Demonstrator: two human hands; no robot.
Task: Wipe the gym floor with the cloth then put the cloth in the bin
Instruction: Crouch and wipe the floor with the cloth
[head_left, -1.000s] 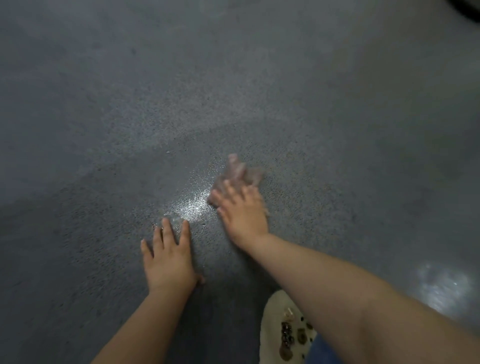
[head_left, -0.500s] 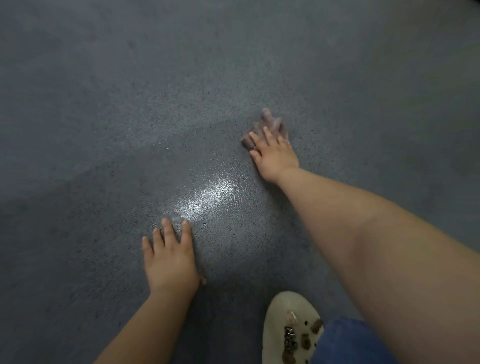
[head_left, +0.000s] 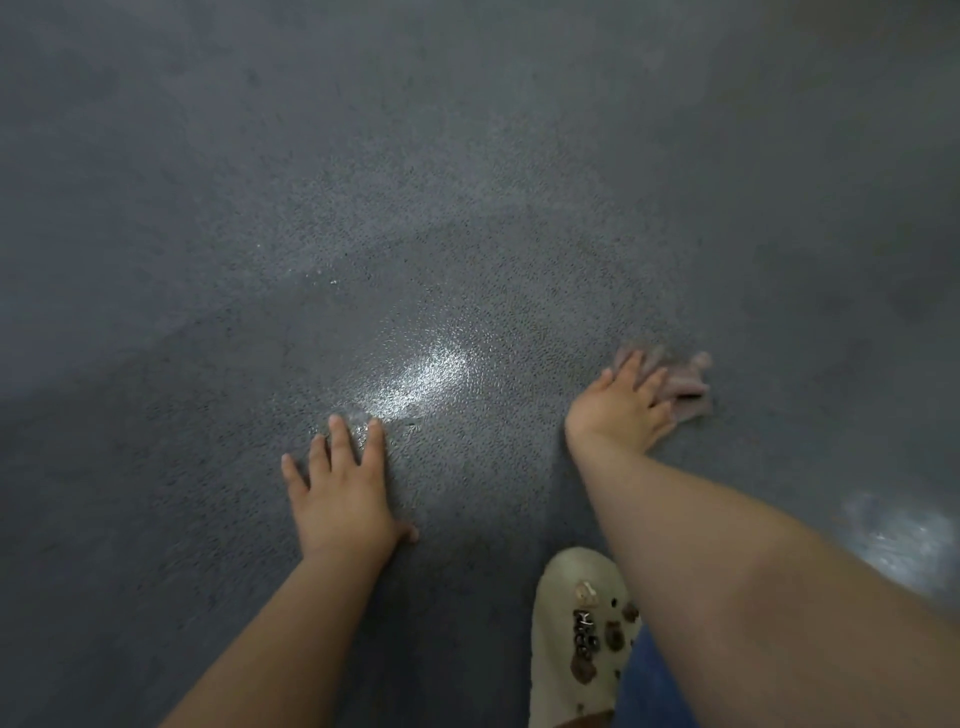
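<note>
A small pinkish cloth lies crumpled on the dark grey speckled gym floor, right of centre. My right hand presses down on it with straight fingers that cover its left part; hand and cloth are motion-blurred. My left hand rests flat on the floor at lower centre-left, fingers spread, holding nothing. A wet, shiny patch glints on the floor between the two hands. No bin is in view.
My cream clog with dark charms stands at the bottom, beside a blue trouser leg. A second bright reflection shows on the floor at the right edge. Bare floor stretches all around.
My right hand has swept the cloth from the far centre back toward me and to the right. The left hand has stayed planted on the floor.
</note>
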